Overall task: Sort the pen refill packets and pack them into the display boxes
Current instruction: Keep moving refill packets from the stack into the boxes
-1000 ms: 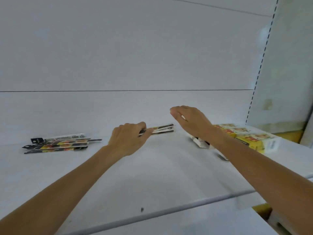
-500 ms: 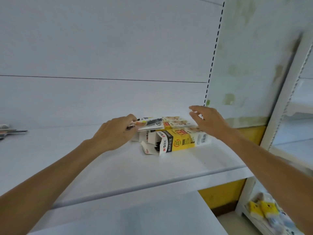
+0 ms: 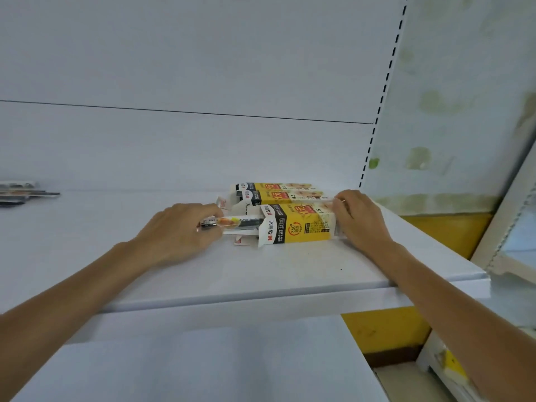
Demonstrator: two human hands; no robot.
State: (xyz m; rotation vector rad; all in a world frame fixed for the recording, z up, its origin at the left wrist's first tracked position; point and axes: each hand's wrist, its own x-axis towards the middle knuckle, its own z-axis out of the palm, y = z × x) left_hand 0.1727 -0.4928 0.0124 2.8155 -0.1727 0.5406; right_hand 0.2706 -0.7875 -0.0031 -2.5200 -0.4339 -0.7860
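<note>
The left hand (image 3: pixel 179 230) pinched a refill packet (image 3: pixel 232 222) at the open "M&G" display box (image 3: pixel 301 229). The right hand (image 3: pixel 358 219) gripped its far end.

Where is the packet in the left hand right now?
Head view, centre of the shelf: the packet is pinched in the left hand, its tip at the open left end of the front box, which the right hand grips.

Loose packets (image 3: pixel 26 194) run off the left edge; the box (image 3: pixel 304 227) hides part of the held packet (image 3: pixel 229 221).
</note>
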